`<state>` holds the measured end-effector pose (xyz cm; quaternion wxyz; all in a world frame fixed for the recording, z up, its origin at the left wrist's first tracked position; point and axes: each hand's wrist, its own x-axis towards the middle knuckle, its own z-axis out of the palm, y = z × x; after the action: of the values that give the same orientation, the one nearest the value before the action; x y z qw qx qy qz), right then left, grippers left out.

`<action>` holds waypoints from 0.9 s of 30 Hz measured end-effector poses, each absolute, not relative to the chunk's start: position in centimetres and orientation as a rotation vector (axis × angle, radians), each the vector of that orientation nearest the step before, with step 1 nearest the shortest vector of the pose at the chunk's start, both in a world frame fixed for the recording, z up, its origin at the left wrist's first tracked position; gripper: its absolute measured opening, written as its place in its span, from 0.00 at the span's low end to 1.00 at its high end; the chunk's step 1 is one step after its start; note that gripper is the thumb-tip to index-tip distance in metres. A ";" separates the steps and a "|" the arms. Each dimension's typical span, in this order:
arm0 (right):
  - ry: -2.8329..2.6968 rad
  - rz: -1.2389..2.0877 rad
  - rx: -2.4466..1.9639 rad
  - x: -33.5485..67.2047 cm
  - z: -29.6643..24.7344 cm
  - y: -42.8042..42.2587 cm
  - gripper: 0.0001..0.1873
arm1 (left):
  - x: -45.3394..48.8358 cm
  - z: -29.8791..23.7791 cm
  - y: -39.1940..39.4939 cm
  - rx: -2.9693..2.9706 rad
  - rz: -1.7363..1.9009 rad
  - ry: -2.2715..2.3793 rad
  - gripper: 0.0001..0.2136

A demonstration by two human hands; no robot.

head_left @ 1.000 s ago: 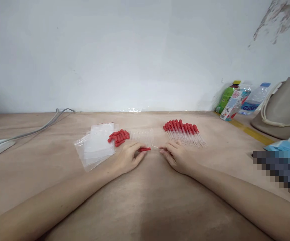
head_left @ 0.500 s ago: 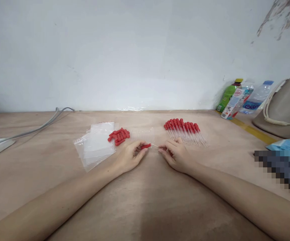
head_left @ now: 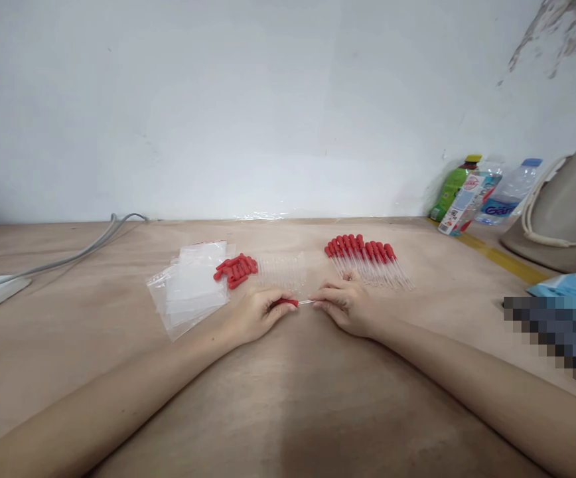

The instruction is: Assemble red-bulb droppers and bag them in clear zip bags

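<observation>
My left hand (head_left: 257, 312) pinches a red rubber bulb (head_left: 287, 303) just above the table. A clear thin tube (head_left: 306, 303) runs from the bulb into the pinched fingers of my right hand (head_left: 344, 307). The two hands nearly touch at the table's middle. Behind my left hand lie a pile of loose red bulbs (head_left: 235, 270) and a row of bare clear tubes (head_left: 282, 268). Beyond my right hand lies a row of droppers with red bulbs fitted (head_left: 366, 260).
A stack of small clear zip bags (head_left: 190, 288) lies at the left. A grey cable (head_left: 79, 251) runs along the far left. Several bottles (head_left: 472, 194) stand at the back right by a beige bag (head_left: 564, 212). A blue packet (head_left: 569, 285) lies at the right edge.
Both hands have come closer together and dropped slightly toward me. The gap of bare tube between the bulb and my right fingers has shrunk.
</observation>
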<state>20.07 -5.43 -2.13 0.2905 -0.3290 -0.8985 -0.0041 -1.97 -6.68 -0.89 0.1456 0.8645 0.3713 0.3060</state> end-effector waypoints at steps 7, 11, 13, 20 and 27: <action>-2.366 -0.135 -0.891 19.5 -2.0 -6.2 0.14 | -1.8 -0.8 -6.8 2.497 0.841 1.114 0.08; -2.406 -0.177 -0.912 18.9 -1.9 -6.3 0.15 | -1.8 -0.8 -6.8 2.534 0.858 1.109 0.09; -2.423 -0.179 -0.913 18.7 -2.0 -6.2 0.16 | -1.7 -0.8 -6.9 2.559 0.860 1.105 0.08; -2.455 -0.031 -0.923 18.0 -2.2 -5.8 0.15 | -1.8 -0.8 -6.7 2.635 0.858 1.136 0.08; -2.516 0.102 -0.970 17.7 -1.5 -5.9 0.14 | -2.1 -1.3 -6.4 2.567 0.877 1.131 0.07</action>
<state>17.69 -5.85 -1.50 0.2196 -0.3505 -0.9097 0.0368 -2.06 -6.44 -1.30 0.1011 0.8690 0.3829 0.2968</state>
